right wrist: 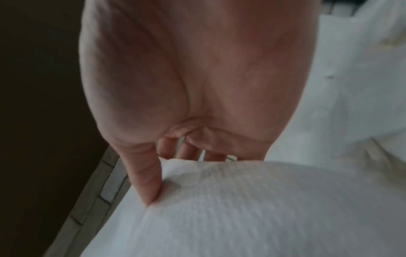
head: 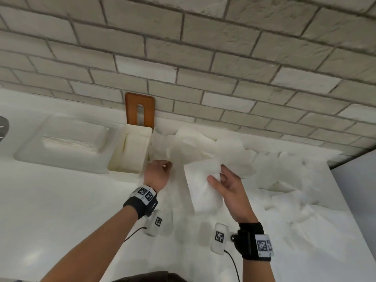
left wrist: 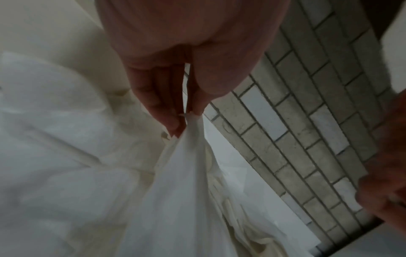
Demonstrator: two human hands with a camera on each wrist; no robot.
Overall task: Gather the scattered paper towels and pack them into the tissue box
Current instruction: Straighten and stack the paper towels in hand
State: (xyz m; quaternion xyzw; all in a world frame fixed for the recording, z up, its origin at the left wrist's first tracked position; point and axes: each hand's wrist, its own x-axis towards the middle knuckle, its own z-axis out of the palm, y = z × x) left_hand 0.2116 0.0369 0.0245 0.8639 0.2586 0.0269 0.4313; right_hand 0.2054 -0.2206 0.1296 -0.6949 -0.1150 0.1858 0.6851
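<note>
A cream tissue box [head: 130, 153] stands open-topped near the brick wall. Loose white paper towels [head: 274, 174] lie crumpled in a pile across the right of the counter. Just right of the box, my left hand [head: 167, 165] has its fingers curled. In the left wrist view the left hand [left wrist: 184, 121] pinches the edge of a white towel [left wrist: 180, 173] that stretches away from it. My right hand [head: 216, 173] holds a flat folded towel [head: 201, 186] above the counter. In the right wrist view its thumb [right wrist: 145, 173] lies on this towel [right wrist: 241, 208], with the fingers behind it.
A brown lid with a slot [head: 140, 110] leans on the brick wall behind the box. A wide white tray [head: 61, 145] lies left of the box. A dark round object [head: 3, 127] shows at the far left. The counter's right edge [head: 345, 200] runs beside the towel pile.
</note>
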